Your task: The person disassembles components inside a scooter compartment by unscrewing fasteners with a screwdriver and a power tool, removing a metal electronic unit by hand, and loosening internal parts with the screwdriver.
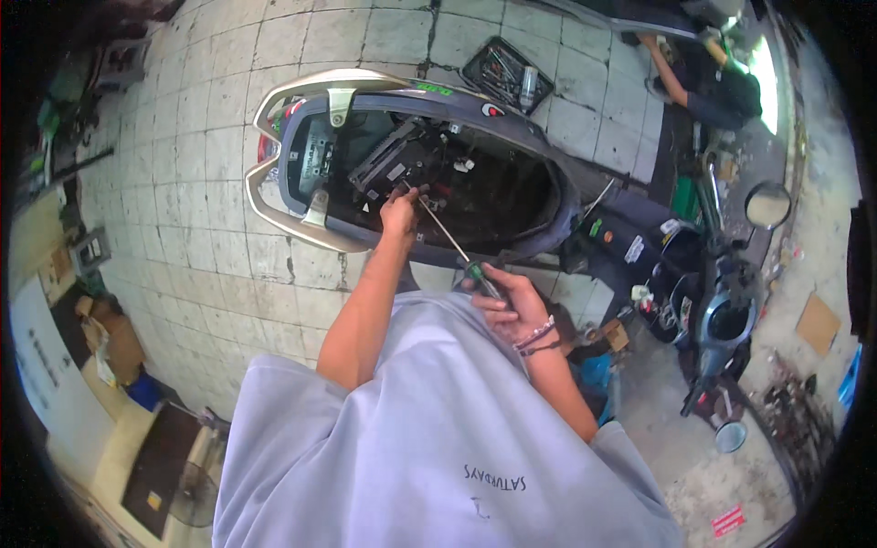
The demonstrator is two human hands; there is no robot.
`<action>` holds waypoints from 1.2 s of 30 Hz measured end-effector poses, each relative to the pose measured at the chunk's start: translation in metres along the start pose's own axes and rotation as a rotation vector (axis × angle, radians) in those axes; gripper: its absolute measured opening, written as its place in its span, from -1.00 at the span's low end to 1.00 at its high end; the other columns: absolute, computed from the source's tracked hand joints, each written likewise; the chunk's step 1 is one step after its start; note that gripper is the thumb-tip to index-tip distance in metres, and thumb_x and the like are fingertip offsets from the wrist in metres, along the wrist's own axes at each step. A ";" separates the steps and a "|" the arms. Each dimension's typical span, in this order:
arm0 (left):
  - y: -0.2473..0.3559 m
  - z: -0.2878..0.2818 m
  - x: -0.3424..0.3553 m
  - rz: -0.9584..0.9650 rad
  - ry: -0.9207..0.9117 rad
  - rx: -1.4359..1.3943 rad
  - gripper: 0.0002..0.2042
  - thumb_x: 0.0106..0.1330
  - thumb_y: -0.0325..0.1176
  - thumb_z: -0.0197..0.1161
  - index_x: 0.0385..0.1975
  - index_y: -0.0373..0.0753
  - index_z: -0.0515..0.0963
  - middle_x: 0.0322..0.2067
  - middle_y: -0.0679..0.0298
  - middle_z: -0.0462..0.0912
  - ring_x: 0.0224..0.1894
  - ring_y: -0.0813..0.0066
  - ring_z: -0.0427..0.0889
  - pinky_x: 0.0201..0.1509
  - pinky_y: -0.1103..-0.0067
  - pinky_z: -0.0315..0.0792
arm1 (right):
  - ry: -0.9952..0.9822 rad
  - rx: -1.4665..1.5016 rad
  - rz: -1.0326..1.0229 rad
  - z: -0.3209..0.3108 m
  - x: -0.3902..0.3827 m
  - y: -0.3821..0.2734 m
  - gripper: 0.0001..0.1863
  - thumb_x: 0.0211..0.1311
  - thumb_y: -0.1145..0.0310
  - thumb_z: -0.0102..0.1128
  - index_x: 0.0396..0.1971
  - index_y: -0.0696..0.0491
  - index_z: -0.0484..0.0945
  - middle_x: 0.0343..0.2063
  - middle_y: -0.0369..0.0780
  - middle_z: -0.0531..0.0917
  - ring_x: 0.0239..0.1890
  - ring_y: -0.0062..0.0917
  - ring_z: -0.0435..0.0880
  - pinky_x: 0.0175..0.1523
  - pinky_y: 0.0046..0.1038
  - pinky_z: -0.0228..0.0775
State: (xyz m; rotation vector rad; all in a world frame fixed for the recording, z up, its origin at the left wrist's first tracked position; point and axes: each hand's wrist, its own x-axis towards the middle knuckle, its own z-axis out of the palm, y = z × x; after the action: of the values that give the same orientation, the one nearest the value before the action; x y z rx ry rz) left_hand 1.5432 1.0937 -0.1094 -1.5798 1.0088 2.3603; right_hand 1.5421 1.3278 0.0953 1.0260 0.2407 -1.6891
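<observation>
My right hand (512,306) is wrapped around the dark green handle of a long screwdriver (446,229). Its thin metal shaft slants up and left across the edge of a scooter's open rear body (498,187). Close to the shaft's far end, the fingers of my left hand (399,214) are pinched together; what they hold, if anything, is too small to make out. Just beyond them, a black ribbed plastic part (393,164) lies tilted inside the scooter's opening. The screwdriver's tip is hard to see against the dark interior.
A pale grab rail (265,196) curves around the scooter's tail. Beyond the scooter, a black tray (507,78) holds tools and a can. Another person (722,91) works at upper right. The scooter's handlebar and round mirror (767,205) stand at right; a fan (196,479) stands lower left.
</observation>
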 end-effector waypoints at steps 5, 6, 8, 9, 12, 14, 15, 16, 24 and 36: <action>-0.014 0.054 -0.091 -0.237 -0.099 -0.212 -0.55 0.60 -0.11 0.01 0.25 -0.35 0.45 0.03 0.04 0.71 -0.05 0.27 0.67 0.07 0.31 0.54 | 0.114 -0.144 -0.007 0.005 0.009 -0.013 -0.82 0.56 0.16 0.07 -0.09 -0.06 0.44 -0.40 -0.27 0.49 -0.74 -0.80 0.19 -0.81 -0.74 -0.13; -0.005 0.071 -0.130 -0.278 -0.124 -0.130 -0.51 0.60 -0.04 -0.01 0.24 -0.35 0.46 -0.02 0.05 0.72 -0.06 0.27 0.67 0.07 0.32 0.52 | 0.124 -0.175 0.019 0.010 0.009 -0.014 -0.82 0.56 0.13 0.08 -0.09 -0.10 0.45 -0.43 -0.30 0.49 -0.76 -0.80 0.18 -0.81 -0.74 -0.13; -0.012 0.077 -0.156 -0.260 -0.108 -0.038 -0.46 0.59 0.06 -0.04 0.20 -0.34 0.50 -0.13 0.07 0.71 -0.12 0.27 0.66 0.02 0.35 0.51 | 0.205 -0.322 0.031 0.033 0.009 -0.011 -0.82 0.55 0.06 0.08 -0.10 -0.17 0.48 -0.54 -0.36 0.46 -0.81 -0.80 0.18 -0.81 -0.72 -0.14; -0.019 0.078 -0.158 -0.215 -0.070 -0.022 -0.45 0.59 0.08 -0.06 0.17 -0.33 0.52 -0.19 0.09 0.70 -0.16 0.27 0.67 -0.03 0.38 0.51 | 0.238 -0.406 0.048 0.035 0.011 -0.010 -0.82 0.55 0.03 0.09 -0.12 -0.22 0.49 -0.60 -0.38 0.44 -0.82 -0.80 0.19 -0.81 -0.72 -0.13; -0.018 0.077 -0.183 -0.224 0.083 -0.031 -0.46 0.59 0.09 -0.09 0.07 -0.33 0.54 -0.28 0.12 0.65 -0.31 0.26 0.65 -0.29 0.35 0.56 | 0.290 -0.479 0.093 0.026 0.015 -0.006 -0.80 0.53 -0.06 0.08 -0.18 -0.29 0.49 -0.68 -0.43 0.40 -0.87 -0.79 0.19 -0.82 -0.71 -0.11; -0.021 0.076 -0.198 -0.233 0.186 0.053 -0.47 0.59 0.08 -0.09 -0.06 -0.35 0.56 -0.22 0.07 0.64 -0.32 0.26 0.62 -0.47 0.35 0.54 | 0.331 -0.533 0.160 0.023 0.018 -0.004 -0.72 0.53 -0.13 0.04 -0.23 -0.26 0.48 -0.73 -0.43 0.36 -0.88 -0.77 0.18 -0.83 -0.70 -0.12; -0.029 0.074 -0.196 -0.235 0.189 0.027 -0.47 0.59 0.08 -0.09 -0.06 -0.35 0.56 -0.22 0.07 0.64 -0.32 0.26 0.62 -0.47 0.35 0.54 | 0.331 -0.565 0.181 0.027 0.020 -0.006 -0.70 0.53 -0.15 0.03 -0.24 -0.25 0.47 -0.74 -0.44 0.35 -0.89 -0.77 0.18 -0.84 -0.69 -0.12; -0.041 0.072 -0.191 -0.198 0.171 0.065 -0.48 0.60 0.07 -0.10 -0.10 -0.35 0.57 -0.19 0.06 0.63 -0.31 0.27 0.61 -0.41 0.35 0.55 | 0.345 -0.583 0.190 0.033 0.020 -0.008 -0.70 0.53 -0.15 0.03 -0.24 -0.25 0.47 -0.74 -0.44 0.35 -0.89 -0.77 0.18 -0.84 -0.69 -0.12; -0.025 0.086 -0.182 -0.181 0.165 -0.052 -0.54 0.66 -0.03 -0.11 -0.26 -0.30 0.55 -0.41 0.18 0.59 -0.35 0.39 0.54 -0.21 0.40 0.46 | 0.512 -0.812 0.157 0.058 0.024 -0.015 -0.68 0.53 -0.14 0.03 -0.09 -0.22 0.50 -0.61 -0.46 0.39 -0.79 -0.78 0.22 -0.77 -0.69 -0.10; 0.002 0.068 -0.181 -0.267 0.111 -0.276 -0.55 0.66 -0.07 -0.07 -0.41 -0.25 0.51 -0.53 0.31 0.51 -0.48 0.51 0.44 -0.37 0.49 0.40 | 0.730 -1.683 0.055 0.017 0.021 -0.011 -0.43 0.49 -0.11 0.06 0.20 0.02 0.60 -0.24 0.10 0.72 -0.26 -0.20 0.76 -0.18 -0.27 0.57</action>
State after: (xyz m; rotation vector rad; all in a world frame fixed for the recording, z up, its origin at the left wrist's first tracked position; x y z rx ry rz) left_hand 1.5705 1.1771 0.0631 -1.8247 0.4633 2.3225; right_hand 1.5231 1.3076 0.0870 0.2148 1.6981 -0.4795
